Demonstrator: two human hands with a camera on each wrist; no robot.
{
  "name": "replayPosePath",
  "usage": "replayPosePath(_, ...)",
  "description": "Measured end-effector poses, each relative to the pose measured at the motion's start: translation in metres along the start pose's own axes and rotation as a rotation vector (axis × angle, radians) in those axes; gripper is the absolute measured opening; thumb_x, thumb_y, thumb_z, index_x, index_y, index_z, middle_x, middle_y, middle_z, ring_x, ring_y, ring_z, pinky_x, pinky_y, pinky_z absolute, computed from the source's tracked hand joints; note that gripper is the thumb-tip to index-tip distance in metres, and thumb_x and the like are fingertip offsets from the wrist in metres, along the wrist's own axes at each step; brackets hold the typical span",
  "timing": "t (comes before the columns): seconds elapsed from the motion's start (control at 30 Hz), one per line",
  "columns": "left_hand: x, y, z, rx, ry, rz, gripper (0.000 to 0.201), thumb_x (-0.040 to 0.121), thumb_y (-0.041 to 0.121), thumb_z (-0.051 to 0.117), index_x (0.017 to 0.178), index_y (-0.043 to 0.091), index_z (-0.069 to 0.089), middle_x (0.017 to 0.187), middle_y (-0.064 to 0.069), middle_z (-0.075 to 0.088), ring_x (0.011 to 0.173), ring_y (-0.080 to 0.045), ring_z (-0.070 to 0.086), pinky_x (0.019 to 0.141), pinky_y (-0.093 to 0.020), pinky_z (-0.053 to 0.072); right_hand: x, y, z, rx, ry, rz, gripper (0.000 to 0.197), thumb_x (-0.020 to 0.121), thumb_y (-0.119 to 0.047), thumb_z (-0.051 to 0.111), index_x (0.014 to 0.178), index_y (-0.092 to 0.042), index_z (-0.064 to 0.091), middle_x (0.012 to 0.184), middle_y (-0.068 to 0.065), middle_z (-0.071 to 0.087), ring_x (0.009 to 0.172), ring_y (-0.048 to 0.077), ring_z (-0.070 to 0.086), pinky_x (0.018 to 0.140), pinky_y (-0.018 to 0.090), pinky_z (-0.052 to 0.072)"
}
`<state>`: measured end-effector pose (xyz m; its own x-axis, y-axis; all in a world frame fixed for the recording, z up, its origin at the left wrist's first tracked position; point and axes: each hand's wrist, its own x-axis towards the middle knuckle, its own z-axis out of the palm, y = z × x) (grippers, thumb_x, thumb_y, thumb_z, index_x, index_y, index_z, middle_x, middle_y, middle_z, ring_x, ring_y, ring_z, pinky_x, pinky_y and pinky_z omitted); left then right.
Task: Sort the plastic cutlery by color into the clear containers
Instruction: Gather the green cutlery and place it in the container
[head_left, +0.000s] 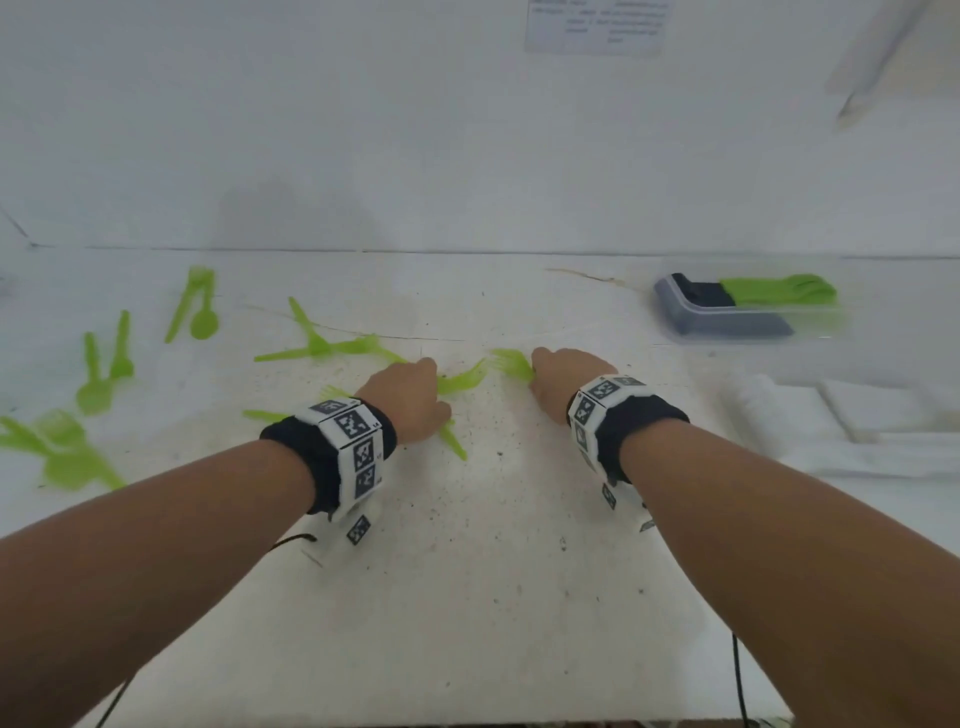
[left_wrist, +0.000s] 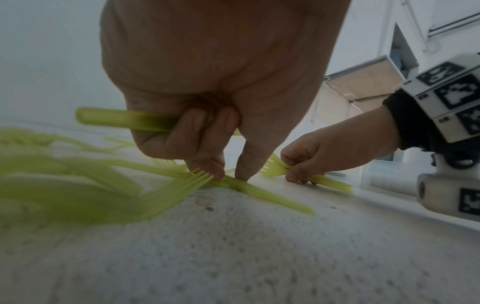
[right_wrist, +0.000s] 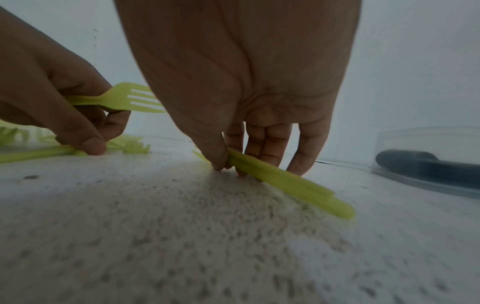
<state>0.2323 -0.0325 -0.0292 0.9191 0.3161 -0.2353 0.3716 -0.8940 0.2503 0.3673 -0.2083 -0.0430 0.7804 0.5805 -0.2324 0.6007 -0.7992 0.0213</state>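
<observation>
Head view: left hand (head_left: 410, 400) and right hand (head_left: 558, 382) each pinch flat, glossy green forks (head_left: 511, 362) on gritty white tabletop (head_left: 467, 571).

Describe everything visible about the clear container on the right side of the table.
The clear container is a shallow, rectangular tub of see-through plastic with rounded corners. It sits flat on the white table, near the back wall, apart from both hands. Inside lie dark cutlery at its left end and green cutlery at its right. No lid shows. The right wrist view shows its transparent wall with a dark handle behind.
</observation>
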Motion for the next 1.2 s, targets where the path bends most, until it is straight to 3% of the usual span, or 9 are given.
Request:
replayPosePath(0.23,-0.001,-0.006,-0.008,-0.322,0.038,-0.134,0.052,0.094,0.024,0.064,0.133,0.005,0.036,0.112,-0.003,0.050,0.096,-0.023,0.052,0.065,-0.029,0.039,0.001,-0.008,-0.014,0.021,0.001,-0.007,0.015,0.104,-0.014,0.041,0.116,-0.008,0.048,0.082,0.002,0.052,0.070,0.020,0.056,0.052,0.029,0.037)
replayPosePath(0.43,-0.007,-0.019,-0.006,-0.145,0.004,-0.127,0.040,0.096,0.041,0.063,0.118,0.008,0.053,0.120,-0.010,0.061,0.109,-0.030,0.059,0.090,-0.039,0.051,0.011,-0.045,-0.022,0.252,0.048,-0.004,0.018,0.103,-0.018,0.039,0.118,-0.009,0.036,0.096,0.013,0.055,0.080,0.032,0.056,0.069,0.037,0.043)
replayPosePath(0.53,-0.011,-0.018,-0.005,-0.144,0.022,-0.133,0.022,0.098,0.027,0.055,0.110,0.009,0.054,0.123,-0.013,0.062,0.111,-0.034,0.059,0.088,-0.037,0.048,0.013,-0.063,-0.027,0.260,0.038,-0.094,0.025,0.101,-0.021,0.044,0.124,-0.015,0.039,0.101,0.014,0.059,0.083,0.033,0.058,0.071,0.036,0.048)
replayPosePath(0.63,-0.014,-0.027,-0.010,-0.292,0.024,-0.172,0.023,0.098,0.023,0.053,0.113,0.005,0.054,0.122,-0.014,0.060,0.113,-0.033,0.057,0.084,-0.035,0.043,0.019,-0.072,-0.033,0.226,0.052,-0.152,0.042,0.097,-0.012,0.046,0.138,-0.022,0.041,0.116,0.016,0.061,0.094,0.036,0.062,0.077,0.038,0.053)
replayPosePath(0.77,-0.019,-0.044,-0.022,-0.522,0.067,-0.172,0.012,0.099,0.021,0.052,0.096,0.014,0.044,0.097,-0.005,0.054,0.088,-0.025,0.049,0.069,-0.034,0.036,0.028,-0.070,-0.041,0.254,0.106,-0.148,0.049,0.096,-0.008,0.045,0.139,-0.028,0.040,0.109,0.014,0.063,0.087,0.035,0.063,0.071,0.037,0.054)
replayPosePath(0.93,-0.036,-0.050,-0.041,-0.888,0.133,-0.188,0.008,0.100,0.021,0.047,0.104,0.015,0.043,0.090,-0.005,0.072,0.063,-0.016,0.043,0.058,-0.030,0.036,0.031,-0.073,-0.034,0.226,0.039,-0.196,0.057,0.100,-0.014,0.047,0.153,-0.033,0.037,0.147,0.009,0.053,0.125,0.034,0.057,0.099,0.042,0.052)
replayPosePath(1.03,-0.050,-0.062,-0.049,-0.758,0.147,-0.152,0.011,0.100,0.026,0.049,0.106,0.017,0.047,0.075,0.000,0.066,0.062,-0.015,0.048,0.058,-0.029,0.038,0.033,-0.081,-0.034,0.176,0.052,-0.236,0.051,0.103,-0.020,0.045,0.152,-0.031,0.040,0.147,0.008,0.047,0.129,0.034,0.052,0.103,0.041,0.047)
replayPosePath(1.13,-0.069,-0.086,-0.057,-0.510,0.129,-0.087,0.013,0.098,0.030,0.054,0.103,0.018,0.053,0.077,-0.001,0.063,0.067,-0.018,0.052,0.061,-0.031,0.040,0.036,-0.091,-0.042,0.145,0.088,-0.218,0.044,0.099,-0.013,0.046,0.139,-0.030,0.050,0.132,0.007,0.039,0.098,0.033,0.061,0.086,0.039,0.055)
replayPosePath(1.2,-0.082,-0.103,-0.060,-0.316,0.110,-0.040,0.010,0.099,0.026,0.050,0.099,0.018,0.045,0.073,-0.003,0.056,0.065,-0.021,0.047,0.059,-0.035,0.035,0.039,-0.099,-0.047,0.089,0.048,-0.220,0.056,0.094,-0.005,0.047,0.142,-0.035,0.050,0.135,0.004,0.037,0.096,0.032,0.062,0.084,0.040,0.057)
